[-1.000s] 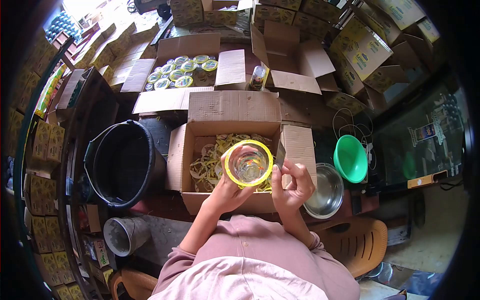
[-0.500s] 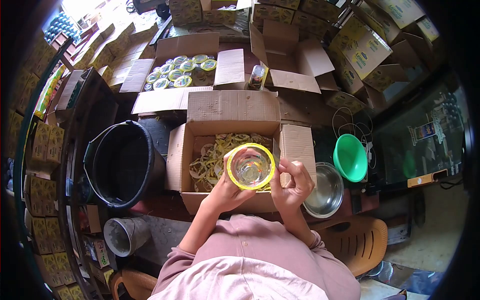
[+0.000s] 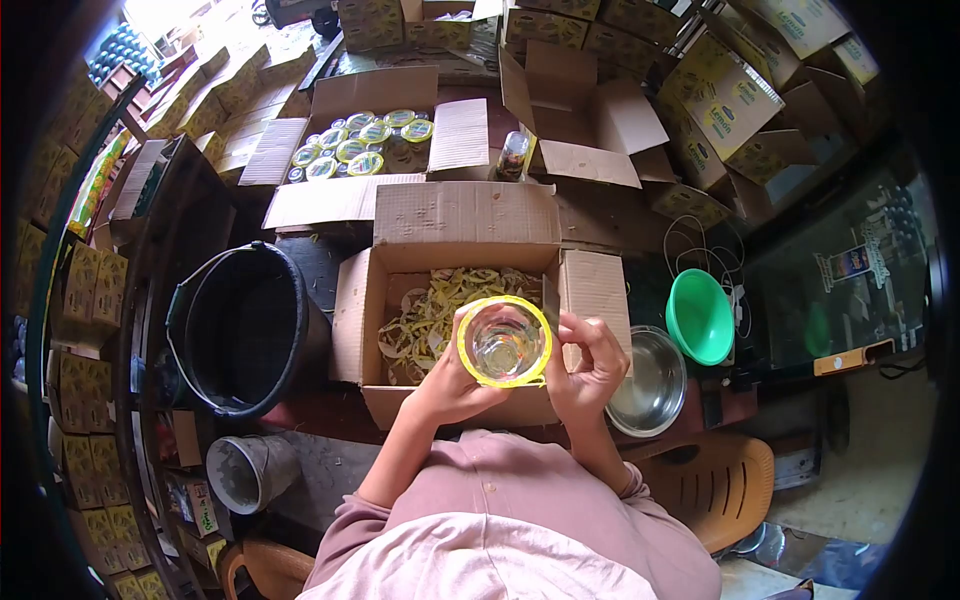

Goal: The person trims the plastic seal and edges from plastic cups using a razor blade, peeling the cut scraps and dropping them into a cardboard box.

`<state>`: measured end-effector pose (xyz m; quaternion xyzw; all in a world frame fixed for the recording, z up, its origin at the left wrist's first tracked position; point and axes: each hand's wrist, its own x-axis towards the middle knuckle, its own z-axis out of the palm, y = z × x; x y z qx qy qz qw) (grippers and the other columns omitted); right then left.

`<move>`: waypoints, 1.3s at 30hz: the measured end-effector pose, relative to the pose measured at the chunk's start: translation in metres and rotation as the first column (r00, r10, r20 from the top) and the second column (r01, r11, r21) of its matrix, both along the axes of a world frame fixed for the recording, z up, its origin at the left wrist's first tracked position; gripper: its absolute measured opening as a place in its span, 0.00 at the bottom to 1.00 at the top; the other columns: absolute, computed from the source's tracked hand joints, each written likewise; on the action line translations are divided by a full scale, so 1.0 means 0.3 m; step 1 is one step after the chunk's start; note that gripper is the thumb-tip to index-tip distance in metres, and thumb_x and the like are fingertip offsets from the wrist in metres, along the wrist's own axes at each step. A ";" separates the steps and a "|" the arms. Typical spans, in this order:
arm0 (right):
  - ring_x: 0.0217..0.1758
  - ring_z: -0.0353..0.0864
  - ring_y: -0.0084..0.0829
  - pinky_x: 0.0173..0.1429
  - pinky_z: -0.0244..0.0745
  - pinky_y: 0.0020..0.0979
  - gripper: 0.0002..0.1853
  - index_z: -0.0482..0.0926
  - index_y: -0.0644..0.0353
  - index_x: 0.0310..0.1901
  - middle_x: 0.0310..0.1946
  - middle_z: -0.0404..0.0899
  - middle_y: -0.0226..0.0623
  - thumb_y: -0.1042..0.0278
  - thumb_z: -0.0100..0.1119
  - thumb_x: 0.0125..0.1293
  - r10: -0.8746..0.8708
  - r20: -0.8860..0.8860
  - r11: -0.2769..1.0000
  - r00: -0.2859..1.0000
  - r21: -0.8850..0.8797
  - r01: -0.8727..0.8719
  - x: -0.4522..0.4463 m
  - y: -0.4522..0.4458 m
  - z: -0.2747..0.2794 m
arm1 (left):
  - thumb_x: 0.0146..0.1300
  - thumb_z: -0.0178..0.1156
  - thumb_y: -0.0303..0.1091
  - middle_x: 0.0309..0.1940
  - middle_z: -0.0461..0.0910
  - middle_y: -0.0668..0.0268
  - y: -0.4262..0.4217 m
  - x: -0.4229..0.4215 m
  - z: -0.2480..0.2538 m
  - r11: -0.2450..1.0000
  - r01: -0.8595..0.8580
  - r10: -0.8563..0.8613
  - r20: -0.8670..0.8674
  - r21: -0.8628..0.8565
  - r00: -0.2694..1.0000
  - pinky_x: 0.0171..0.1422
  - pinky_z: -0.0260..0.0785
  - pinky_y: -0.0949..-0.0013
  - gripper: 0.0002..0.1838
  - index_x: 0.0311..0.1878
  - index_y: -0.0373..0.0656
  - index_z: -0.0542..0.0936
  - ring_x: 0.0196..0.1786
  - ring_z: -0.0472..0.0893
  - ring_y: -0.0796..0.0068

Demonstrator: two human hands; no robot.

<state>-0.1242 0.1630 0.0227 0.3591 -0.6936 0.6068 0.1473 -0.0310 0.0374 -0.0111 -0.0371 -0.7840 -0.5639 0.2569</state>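
My left hand [image 3: 452, 376] is wrapped round a clear jar [image 3: 504, 342] with a bright yellow band at its rim, its round mouth facing up toward me. To the jar's right, my right hand [image 3: 590, 366] has its fingers curled and drawn together beside the rim. What those fingers hold, if anything, I cannot make out. A bit of the yellow band sticks out at the rim's lower right. Beneath both hands stands an open cardboard box [image 3: 470, 215] holding a heap of yellowish strips and rings [image 3: 440, 310].
Left is a black bucket [image 3: 318, 345] above a grey pail [image 3: 250, 472]. A steel bowl [image 3: 648, 385] and green bowl [image 3: 700, 315] lie right. Behind, one carton [image 3: 345, 203] holds several yellow-lidded jars [image 3: 350, 150]; a labelled jar [image 3: 513, 155] stands beside another open carton [image 3: 590, 160].
The jar has tipped and shifted slightly down toward me, and a bit of its yellow band now sticks out at the lower right. My hands stay in nearly the same place.
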 end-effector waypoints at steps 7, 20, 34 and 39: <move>0.22 0.75 0.21 0.27 0.70 0.21 0.12 0.79 0.62 0.35 0.19 0.74 0.33 0.83 0.62 0.45 -0.011 0.017 1.000 1.000 -0.019 0.011 0.040 0.004 0.016 | 0.45 0.68 0.28 0.51 0.65 0.59 0.009 -0.006 0.016 0.960 -0.006 0.014 -0.024 0.280 1.000 0.60 0.62 0.65 0.41 0.60 0.38 0.55 0.55 0.68 0.68; 0.21 0.75 0.23 0.27 0.70 0.22 0.14 0.80 0.62 0.36 0.19 0.74 0.33 0.84 0.62 0.44 -0.017 -0.112 0.999 0.994 0.038 0.022 0.040 -0.004 0.031 | 0.45 0.68 0.28 0.52 0.64 0.60 0.004 -0.010 -0.011 0.967 0.004 0.000 -0.016 0.256 1.000 0.60 0.63 0.65 0.40 0.60 0.39 0.56 0.56 0.69 0.67; 0.21 0.75 0.24 0.26 0.70 0.22 0.15 0.80 0.62 0.36 0.19 0.74 0.33 0.85 0.61 0.43 0.043 -0.068 0.997 0.997 0.062 -0.039 0.022 0.011 0.016 | 0.42 0.69 0.28 0.52 0.65 0.60 -0.003 -0.001 0.000 0.961 0.018 -0.024 0.017 0.274 1.000 0.60 0.62 0.66 0.38 0.58 0.39 0.62 0.55 0.70 0.67; 0.21 0.75 0.23 0.26 0.70 0.23 0.14 0.80 0.62 0.36 0.19 0.74 0.34 0.84 0.61 0.43 0.031 -0.073 0.996 0.997 0.087 -0.024 0.004 0.002 0.029 | 0.43 0.67 0.28 0.51 0.66 0.61 -0.001 -0.007 0.003 0.950 0.099 -0.118 0.050 0.295 0.992 0.60 0.62 0.67 0.38 0.58 0.39 0.60 0.55 0.69 0.69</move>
